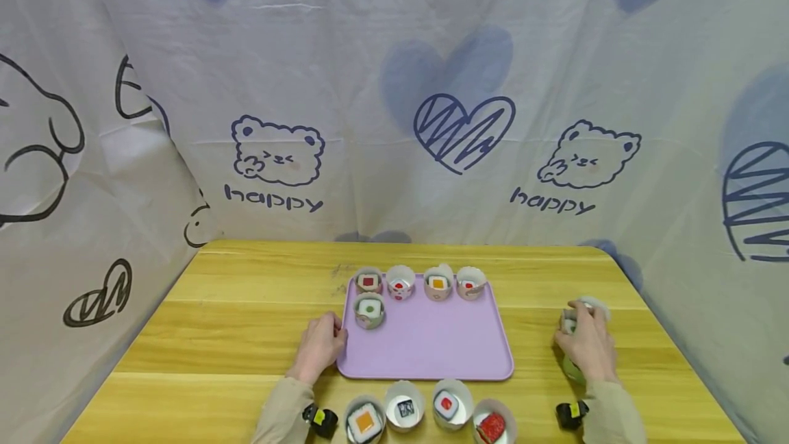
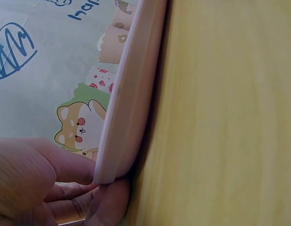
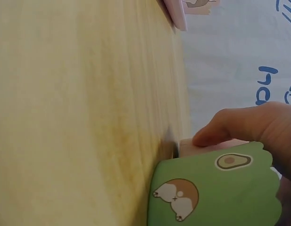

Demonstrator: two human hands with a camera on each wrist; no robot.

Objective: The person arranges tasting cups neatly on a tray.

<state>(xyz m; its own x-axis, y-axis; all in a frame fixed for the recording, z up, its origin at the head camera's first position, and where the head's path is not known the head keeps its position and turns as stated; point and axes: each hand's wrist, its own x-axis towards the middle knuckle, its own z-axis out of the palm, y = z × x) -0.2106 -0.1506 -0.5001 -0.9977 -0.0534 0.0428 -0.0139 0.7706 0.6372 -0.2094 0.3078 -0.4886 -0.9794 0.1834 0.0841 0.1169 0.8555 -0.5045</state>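
Note:
My left hand (image 1: 319, 347) pinches the left rim of a lilac tray (image 1: 425, 355); in the left wrist view the thumb lies over the rim (image 2: 118, 117), with fingers below it. Several paper cups line the tray's back edge, each with a small sushi-like piece inside. In front of them at the left stands a green cup (image 1: 370, 321) with a white piece. Right of the tray, my right hand (image 1: 587, 342) grips a pinkish paper cup (image 3: 202, 149), its thumb on the side. Nearer the right wrist stands a green dog-print cup (image 3: 216, 188); a pale cup (image 1: 596, 305) is behind the fingers.
In front of the tray is a row of several paper cups, among them one with an orange-topped piece (image 1: 364, 422) and one with a red piece (image 1: 492, 427). A printed cloth (image 1: 370, 156) hangs behind and beside the wooden table (image 1: 246, 307).

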